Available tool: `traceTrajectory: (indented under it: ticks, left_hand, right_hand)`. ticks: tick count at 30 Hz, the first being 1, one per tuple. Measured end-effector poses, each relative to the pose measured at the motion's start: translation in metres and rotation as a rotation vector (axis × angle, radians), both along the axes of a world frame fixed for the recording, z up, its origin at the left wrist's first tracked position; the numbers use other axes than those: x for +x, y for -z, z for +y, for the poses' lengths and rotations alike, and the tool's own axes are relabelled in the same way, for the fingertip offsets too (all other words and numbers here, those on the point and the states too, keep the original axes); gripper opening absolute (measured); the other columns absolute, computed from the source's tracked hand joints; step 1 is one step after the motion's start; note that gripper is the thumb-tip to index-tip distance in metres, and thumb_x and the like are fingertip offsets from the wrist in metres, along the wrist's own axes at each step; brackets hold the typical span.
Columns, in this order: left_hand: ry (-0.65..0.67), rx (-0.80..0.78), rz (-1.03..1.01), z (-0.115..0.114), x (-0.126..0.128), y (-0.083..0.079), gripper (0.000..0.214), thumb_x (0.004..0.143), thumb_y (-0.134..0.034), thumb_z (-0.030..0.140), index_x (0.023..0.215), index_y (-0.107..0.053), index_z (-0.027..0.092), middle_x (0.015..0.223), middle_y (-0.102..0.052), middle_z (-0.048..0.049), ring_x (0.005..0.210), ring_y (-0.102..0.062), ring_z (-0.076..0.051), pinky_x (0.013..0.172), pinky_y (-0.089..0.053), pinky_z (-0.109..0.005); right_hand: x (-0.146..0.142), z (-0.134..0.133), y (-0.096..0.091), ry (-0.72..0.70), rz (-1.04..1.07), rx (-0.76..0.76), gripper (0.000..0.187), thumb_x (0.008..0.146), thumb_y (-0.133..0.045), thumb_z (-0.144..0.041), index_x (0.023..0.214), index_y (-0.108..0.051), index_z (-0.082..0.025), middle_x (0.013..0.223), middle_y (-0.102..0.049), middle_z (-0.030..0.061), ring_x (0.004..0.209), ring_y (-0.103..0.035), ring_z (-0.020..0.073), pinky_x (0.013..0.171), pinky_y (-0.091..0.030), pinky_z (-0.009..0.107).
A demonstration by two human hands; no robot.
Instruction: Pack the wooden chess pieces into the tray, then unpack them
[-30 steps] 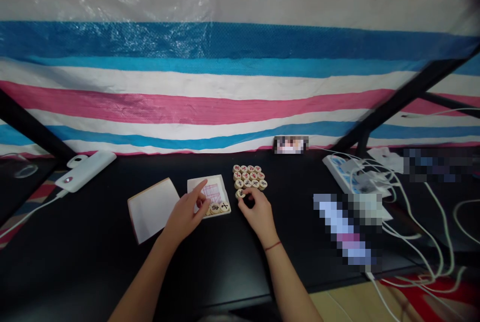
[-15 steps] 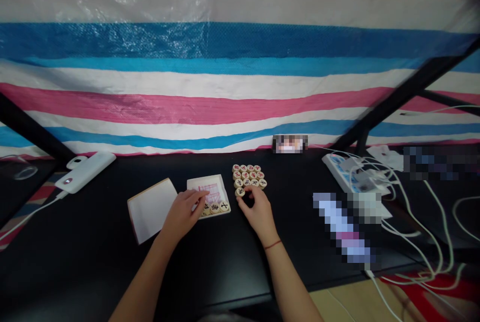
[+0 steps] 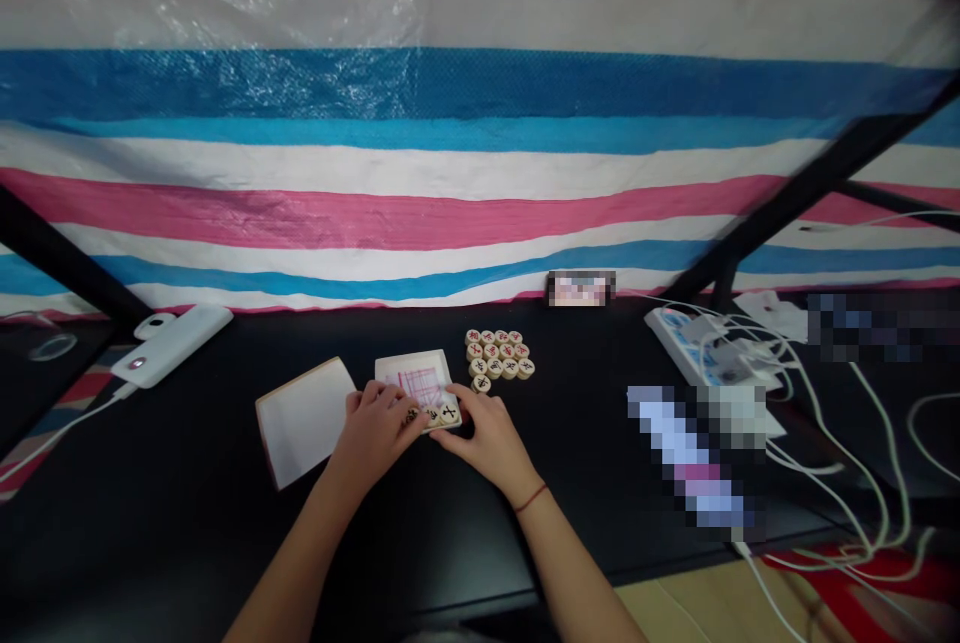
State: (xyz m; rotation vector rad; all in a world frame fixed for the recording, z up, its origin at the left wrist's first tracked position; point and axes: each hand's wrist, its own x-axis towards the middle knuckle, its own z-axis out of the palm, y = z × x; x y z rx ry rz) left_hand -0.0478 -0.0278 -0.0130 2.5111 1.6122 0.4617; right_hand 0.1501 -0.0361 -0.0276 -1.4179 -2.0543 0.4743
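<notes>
A small white box holds a sheet printed with red and purple lines and several xiangqi pieces with black characters along its near side. My left hand lies over the box's near left part, thumb and fingers apart at the pieces; it partly hides them. At the near right corner, my right hand has its thumb and forefinger spread around the piece there. Right of the box, rows of xiangqi pieces with red and black characters lie face up. A single black-lettered piece begins the nearest row.
Left of the box lies its white lid, tilted on the black table. A white device with a cable stands farther left. To the right are a power strip, tangled white cables and a blurred-out phone-like item.
My right hand has moved left from the single piece in the nearest row to the box's corner. My left hand has shifted slightly right and down over the pieces in the box.
</notes>
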Motion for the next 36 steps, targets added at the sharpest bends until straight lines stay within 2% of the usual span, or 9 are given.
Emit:
traceTrajectory:
  ticks: [4,11,19,22,28,36]
  left_hand:
    - [0.022,-0.035,0.016,0.001,-0.004,0.002,0.033,0.082,-0.063,0.054,0.093,-0.069,0.023,0.099,-0.067,-0.0073,0.097,-0.050,-0.027,0.080,-0.034,-0.040]
    - [-0.004,-0.122,-0.024,0.005,-0.011,0.004,0.038,0.079,-0.064,0.058,0.090,-0.065,0.022,0.095,-0.069,-0.0054,0.096,-0.052,-0.026,0.079,-0.032,-0.039]
    - [-0.053,-0.220,-0.103,0.006,-0.011,-0.006,0.025,0.085,-0.061,0.047,0.084,-0.063,0.022,0.087,-0.070,-0.0018,0.092,-0.055,-0.024,0.080,-0.029,-0.037]
    - [-0.068,-0.211,-0.103,0.007,-0.010,-0.004,0.021,0.087,-0.058,0.043,0.083,-0.064,0.023,0.082,-0.070,-0.0010,0.089,-0.055,-0.023,0.080,-0.029,-0.036]
    - [-0.024,-0.177,-0.073,0.007,-0.012,-0.003,0.020,0.090,-0.054,0.039,0.084,-0.067,0.025,0.089,-0.072,-0.0007,0.093,-0.055,-0.023,0.080,-0.028,-0.036]
    - [-0.002,-0.160,-0.014,0.010,-0.020,-0.008,0.022,0.093,-0.050,0.037,0.088,-0.068,0.025,0.090,-0.073,-0.0004,0.094,-0.061,-0.021,0.081,-0.026,-0.036]
  right_hand:
    - [-0.002,0.000,0.005,0.028,0.024,0.003,0.046,0.077,-0.071,-0.042,0.114,-0.059,-0.019,0.083,-0.068,0.0031,0.076,-0.063,0.0204,0.070,-0.040,0.031]
    - [-0.004,0.000,0.007,0.049,0.035,0.024,0.046,0.076,-0.072,-0.041,0.114,-0.059,-0.019,0.082,-0.068,0.0023,0.074,-0.063,0.0197,0.069,-0.041,0.031]
    - [-0.004,0.001,0.006,0.047,0.047,0.009,0.047,0.075,-0.073,-0.041,0.115,-0.058,-0.019,0.083,-0.068,0.0025,0.074,-0.062,0.0195,0.070,-0.040,0.031]
    - [-0.004,0.001,0.005,0.035,0.033,0.012,0.048,0.076,-0.072,-0.040,0.117,-0.057,-0.019,0.082,-0.068,0.0019,0.073,-0.062,0.0189,0.070,-0.040,0.031]
    - [-0.002,0.001,0.005,0.025,0.029,0.008,0.047,0.076,-0.071,-0.040,0.117,-0.056,-0.020,0.082,-0.066,0.0014,0.072,-0.061,0.0184,0.069,-0.040,0.030]
    - [-0.001,0.001,0.003,0.026,0.029,-0.015,0.036,0.082,-0.066,-0.035,0.114,-0.058,-0.021,0.071,-0.059,-0.0027,0.068,-0.057,0.0164,0.069,-0.038,0.028]
